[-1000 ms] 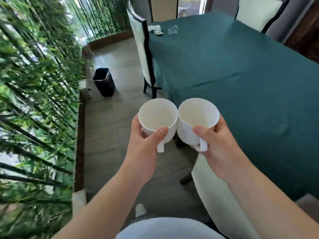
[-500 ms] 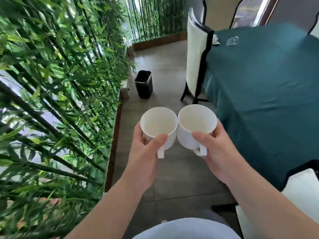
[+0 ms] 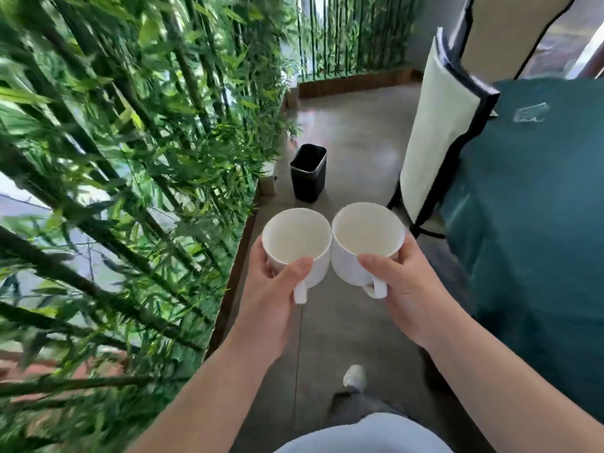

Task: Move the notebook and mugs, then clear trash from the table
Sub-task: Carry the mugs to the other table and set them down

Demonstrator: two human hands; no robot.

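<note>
Both white mugs, rims touching, are carried above the floor short of the black bin [image 3: 308, 173]. The left hand [image 3: 274, 305] wraps the left mug [image 3: 296, 246] and the right hand [image 3: 411, 295] wraps the right mug [image 3: 366, 243], fingers closed around body and handle. They look glazed, rigid, slippery and chip-prone; that is the safest hold.

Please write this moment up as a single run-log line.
left hand: holds left mug | right hand: holds right mug | mugs: empty, touching | bin: ahead on floor

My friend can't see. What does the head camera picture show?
Two hands, left and right, each hold an empty white mug above a grey floor. A black bin stands ahead, bamboo left, green-clothed table right.
</note>
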